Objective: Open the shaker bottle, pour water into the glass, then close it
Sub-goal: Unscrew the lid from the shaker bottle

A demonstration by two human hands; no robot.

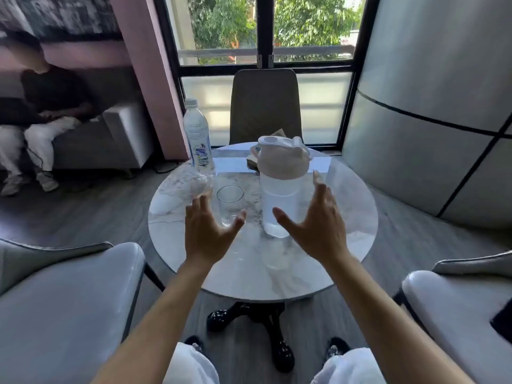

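A clear shaker bottle (281, 187) with a white flip-top lid stands upright on the round marble table (346, 217), partly filled with water, its lid on. To its left stands an empty clear glass (230, 202). My right hand (315, 223) hovers open just right of and in front of the shaker, fingers spread, touching nothing. Spread open as well, my left hand (206, 228) is in front of the glass and partly covers its lower edge.
A plastic water bottle (197, 134) stands at the table's far left. Papers or a book (253, 159) lie behind the shaker. A brown chair (264, 106) faces me; pale armchairs (63, 300) flank the table. A person sits on a sofa (122, 134) at left.
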